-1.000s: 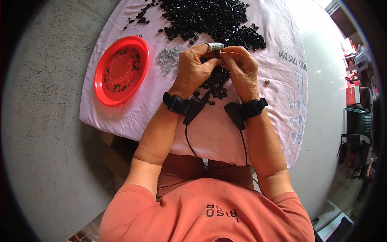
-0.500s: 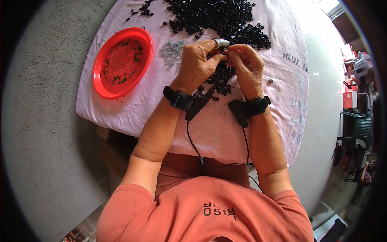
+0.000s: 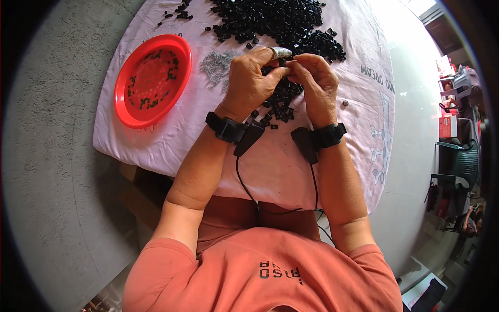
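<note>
My two hands meet over the cloth-covered table at the near edge of a heap of small black plastic pieces [image 3: 270, 21]. My left hand [image 3: 247, 80] is closed, a silver wrap around its index finger; one small black piece shows between its fingertips. My right hand [image 3: 318, 86] pinches thumb and index finger together right against the left fingertips; what they hold is too small to make out. Below the hands lies a looser spread of the same black pieces [image 3: 283, 112]. Left of my left hand is a pile of small, thin, silvery-clear pieces [image 3: 215, 67].
A red round plastic basin [image 3: 122, 106] with several small dark pieces inside stands at the table's left. The pink printed cloth [image 3: 161, 148] covers the table. A single dark piece [image 3: 345, 103] lies right of my right hand. Black wrist straps with cables [image 3: 238, 174] hang from both wrists.
The whole view has shifted slightly, so everything sits a little further left. My hands stay together in nearly the same pinch, with only slight finger movement.
</note>
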Demonstrator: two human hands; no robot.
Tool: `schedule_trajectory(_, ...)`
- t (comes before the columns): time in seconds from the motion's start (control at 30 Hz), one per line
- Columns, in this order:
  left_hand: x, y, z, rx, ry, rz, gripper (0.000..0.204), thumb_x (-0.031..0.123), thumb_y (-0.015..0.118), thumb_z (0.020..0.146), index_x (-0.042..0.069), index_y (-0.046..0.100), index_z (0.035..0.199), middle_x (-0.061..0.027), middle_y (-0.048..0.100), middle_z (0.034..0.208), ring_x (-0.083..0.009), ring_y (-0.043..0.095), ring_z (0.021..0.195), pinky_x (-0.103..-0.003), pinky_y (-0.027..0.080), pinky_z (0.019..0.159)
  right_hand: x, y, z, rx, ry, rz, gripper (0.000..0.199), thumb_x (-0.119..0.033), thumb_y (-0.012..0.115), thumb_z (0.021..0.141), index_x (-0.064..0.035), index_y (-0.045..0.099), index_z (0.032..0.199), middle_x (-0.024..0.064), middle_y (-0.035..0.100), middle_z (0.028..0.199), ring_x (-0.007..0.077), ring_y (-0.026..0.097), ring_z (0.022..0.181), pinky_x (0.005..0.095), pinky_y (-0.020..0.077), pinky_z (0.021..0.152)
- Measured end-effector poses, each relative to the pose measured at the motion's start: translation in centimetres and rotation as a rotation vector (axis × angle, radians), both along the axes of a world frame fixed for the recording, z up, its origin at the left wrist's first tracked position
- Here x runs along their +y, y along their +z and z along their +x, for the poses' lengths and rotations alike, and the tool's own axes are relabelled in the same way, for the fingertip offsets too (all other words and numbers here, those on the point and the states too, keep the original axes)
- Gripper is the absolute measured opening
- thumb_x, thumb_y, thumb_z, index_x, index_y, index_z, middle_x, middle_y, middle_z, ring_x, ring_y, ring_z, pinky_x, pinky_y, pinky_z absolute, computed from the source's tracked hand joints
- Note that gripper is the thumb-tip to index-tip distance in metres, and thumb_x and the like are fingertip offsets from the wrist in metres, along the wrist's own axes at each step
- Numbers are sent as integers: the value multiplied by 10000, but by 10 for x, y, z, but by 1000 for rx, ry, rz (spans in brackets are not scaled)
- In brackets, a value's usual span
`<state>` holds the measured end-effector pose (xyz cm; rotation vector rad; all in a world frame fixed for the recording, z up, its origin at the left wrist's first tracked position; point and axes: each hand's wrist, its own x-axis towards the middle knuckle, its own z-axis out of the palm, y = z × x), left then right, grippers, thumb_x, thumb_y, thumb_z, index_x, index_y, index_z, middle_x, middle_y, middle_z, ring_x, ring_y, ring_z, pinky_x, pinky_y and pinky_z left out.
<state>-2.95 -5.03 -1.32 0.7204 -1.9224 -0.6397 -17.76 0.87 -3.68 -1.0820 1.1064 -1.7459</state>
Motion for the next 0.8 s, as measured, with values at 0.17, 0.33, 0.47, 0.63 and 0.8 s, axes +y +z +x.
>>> schedule_trajectory(0.17, 1, 1, 2, -33, 29, 37, 265, 60, 801, 776, 34, 738, 1032, -88, 701, 820, -180, 667, 736, -301, 524, 692, 0, 3, -5, -44, -123, 5, 161, -87, 584, 1004, -15, 613, 1146, 123, 733, 989, 166, 720, 882, 245, 569, 728)
schedule_trajectory(0.33, 0, 1, 6, -18, 89, 91, 221, 62, 792, 812, 25, 740, 1024, -100, 743, 870, -156, 709, 786, -279, 541, 721, -2, -2, -16, -39, -280, 50, 202, -151, 558, 1025, -22, 597, 1175, 136, 726, 1032, 186, 717, 861, 263, 568, 753)
schedule_trajectory(0.47, -6, -3, 9, 3, 108, 107, 179, 65, 779, 837, 19, 738, 1005, -98, 752, 877, -138, 713, 784, -269, 545, 710, -5, -5, -19, -287, -252, 42, 243, -184, 521, 1043, 0, 558, 1197, 185, 699, 1074, 237, 716, 906, 307, 582, 786)
schedule_trajectory(0.63, -9, -3, 11, -9, 128, 110, 182, 54, 767, 848, 24, 730, 1024, -72, 739, 883, -113, 686, 758, -259, 539, 705, -11, -11, -6, -673, 40, -93, 399, -319, 475, 1061, 22, 513, 1264, 219, 650, 1181, 297, 679, 1052, 362, 557, 906)
schedule_trajectory(0.8, -12, -7, 10, -22, 174, 56, 260, 50, 789, 806, 43, 725, 1058, -58, 726, 887, -123, 684, 767, -279, 544, 711, -5, -8, -16, -487, 115, -49, 350, -299, 491, 1049, 9, 598, 1176, 192, 695, 1096, 239, 707, 956, 310, 573, 819)
